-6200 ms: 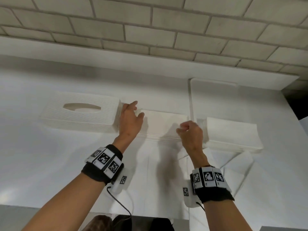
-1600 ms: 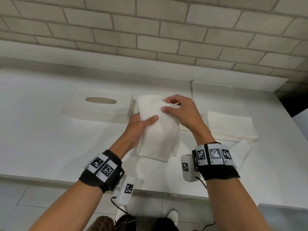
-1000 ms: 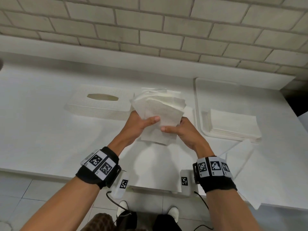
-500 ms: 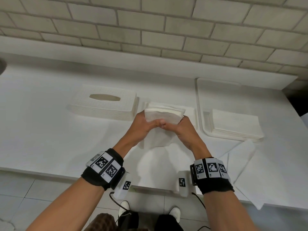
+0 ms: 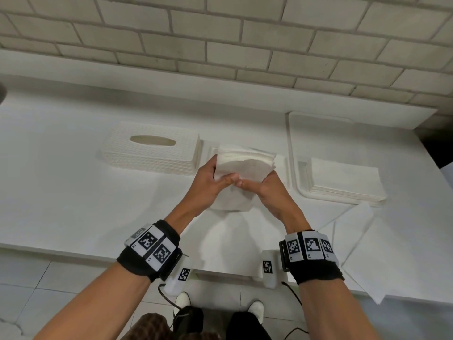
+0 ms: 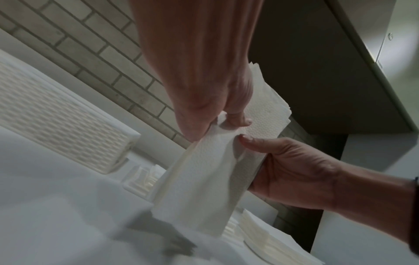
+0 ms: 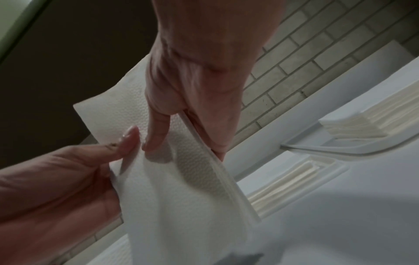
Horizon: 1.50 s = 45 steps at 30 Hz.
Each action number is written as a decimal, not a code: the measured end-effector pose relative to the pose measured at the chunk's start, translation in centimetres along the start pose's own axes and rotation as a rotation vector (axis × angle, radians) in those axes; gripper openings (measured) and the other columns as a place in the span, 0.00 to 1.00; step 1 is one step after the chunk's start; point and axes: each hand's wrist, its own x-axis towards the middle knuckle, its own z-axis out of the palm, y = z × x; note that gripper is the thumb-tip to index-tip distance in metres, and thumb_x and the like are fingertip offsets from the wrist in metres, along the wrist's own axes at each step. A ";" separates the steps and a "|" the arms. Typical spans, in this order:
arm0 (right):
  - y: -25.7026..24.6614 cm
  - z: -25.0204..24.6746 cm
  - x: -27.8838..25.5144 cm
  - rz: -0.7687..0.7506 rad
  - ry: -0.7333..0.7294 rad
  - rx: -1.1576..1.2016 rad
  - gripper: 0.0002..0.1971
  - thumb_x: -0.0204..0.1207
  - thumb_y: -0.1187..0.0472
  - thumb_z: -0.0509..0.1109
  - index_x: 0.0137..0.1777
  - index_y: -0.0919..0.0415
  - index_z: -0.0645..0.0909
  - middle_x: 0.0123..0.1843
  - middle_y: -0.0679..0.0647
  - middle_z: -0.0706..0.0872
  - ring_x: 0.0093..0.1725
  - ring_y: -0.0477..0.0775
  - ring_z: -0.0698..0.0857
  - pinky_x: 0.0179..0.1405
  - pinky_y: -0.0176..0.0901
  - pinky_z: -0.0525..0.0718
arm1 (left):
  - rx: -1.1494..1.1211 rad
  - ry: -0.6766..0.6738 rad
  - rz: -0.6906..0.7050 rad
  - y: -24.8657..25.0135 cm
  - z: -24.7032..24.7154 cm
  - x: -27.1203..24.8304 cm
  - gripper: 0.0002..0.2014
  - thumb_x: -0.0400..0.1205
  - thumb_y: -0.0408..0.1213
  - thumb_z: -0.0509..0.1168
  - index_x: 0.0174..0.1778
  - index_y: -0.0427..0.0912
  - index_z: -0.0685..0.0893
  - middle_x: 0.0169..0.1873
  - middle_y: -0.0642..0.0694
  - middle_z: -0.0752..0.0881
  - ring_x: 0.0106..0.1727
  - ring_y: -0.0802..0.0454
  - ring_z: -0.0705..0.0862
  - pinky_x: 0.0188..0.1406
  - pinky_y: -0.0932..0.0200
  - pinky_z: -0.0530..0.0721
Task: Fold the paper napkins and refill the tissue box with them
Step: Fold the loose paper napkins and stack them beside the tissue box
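White table [image 5: 73, 192] by brick wall | L hand [image 5: 208, 185] + R hand [image 5: 267, 190] both pinching white folded paper napkin stack [image 5: 242, 168] | white woven tissue box [image 5: 152, 153] just left.

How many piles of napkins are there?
3: one bundle held up by both hands, one stack on the tray, one in the open base behind them.

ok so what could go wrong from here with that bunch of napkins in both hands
1. Both the left hand and right hand pinch only the middle of the napkin stack; its upper edges already fan out unevenly, so sheets could slip free.
2. The stack is bent and hangs above the counter, so it may crease crookedly.
3. The tissue box cover sits close by the left hand and could get nudged.
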 end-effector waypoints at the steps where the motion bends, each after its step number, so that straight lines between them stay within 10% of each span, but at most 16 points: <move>1: -0.1 -0.1 0.0 0.000 -0.002 0.000 0.19 0.71 0.67 0.78 0.62 0.63 0.84 0.56 0.60 0.91 0.56 0.57 0.90 0.58 0.50 0.88 | 0.005 -0.008 0.006 0.0 -0.1 0.1 0.22 0.78 0.34 0.73 0.68 0.41 0.78 0.59 0.43 0.88 0.61 0.50 0.87 0.60 0.56 0.85; 7: 0.5 -0.6 -0.2 0.037 -0.013 -0.020 0.19 0.71 0.69 0.78 0.63 0.64 0.84 0.56 0.59 0.92 0.55 0.55 0.91 0.51 0.39 0.87 | 0.085 -0.051 -0.055 -1.3 -0.9 0.0 0.24 0.75 0.40 0.75 0.66 0.47 0.78 0.61 0.46 0.86 0.64 0.50 0.84 0.67 0.45 0.82; 18: 1.4 -0.2 -0.4 0.051 0.039 -0.045 0.18 0.74 0.64 0.77 0.64 0.62 0.84 0.56 0.58 0.91 0.56 0.56 0.90 0.58 0.51 0.87 | 0.035 -0.091 -0.063 -2.0 -0.2 -0.5 0.25 0.77 0.40 0.73 0.69 0.45 0.76 0.61 0.46 0.86 0.64 0.51 0.85 0.62 0.53 0.84; 29: -3.2 -1.5 -0.2 -0.039 -0.126 -0.331 0.08 0.74 0.66 0.76 0.53 0.64 0.89 0.39 0.53 0.90 0.34 0.42 0.85 0.32 0.29 0.80 | 0.482 -0.156 -0.070 1.2 -1.5 0.8 0.09 0.72 0.35 0.75 0.45 0.38 0.85 0.37 0.41 0.87 0.37 0.43 0.84 0.37 0.52 0.78; 36: -0.4 -4.8 -1.2 0.031 0.150 0.073 0.10 0.72 0.65 0.77 0.53 0.61 0.88 0.49 0.56 0.93 0.51 0.55 0.91 0.58 0.49 0.86 | 0.059 -0.027 -0.218 0.5 -6.2 -0.5 0.11 0.68 0.32 0.79 0.44 0.43 0.90 0.41 0.47 0.89 0.44 0.51 0.88 0.46 0.59 0.83; 41: 2.5 -3.4 -1.3 0.190 0.071 0.207 0.33 0.50 0.58 0.87 0.59 0.63 0.85 0.56 0.60 0.92 0.58 0.63 0.90 0.59 0.57 0.87 | -0.040 0.099 -0.228 -2.1 -5.2 -1.6 0.09 0.70 0.30 0.78 0.44 0.44 0.89 0.38 0.49 0.89 0.40 0.53 0.87 0.40 0.64 0.84; 45: 3.8 -3.0 -1.3 0.200 0.080 0.138 0.21 0.65 0.69 0.81 0.60 0.66 0.86 0.55 0.62 0.92 0.57 0.63 0.90 0.64 0.60 0.85 | 0.090 0.149 -0.159 -2.5 -5.2 -2.1 0.06 0.76 0.32 0.74 0.46 0.45 0.88 0.38 0.50 0.87 0.37 0.59 0.85 0.36 0.68 0.80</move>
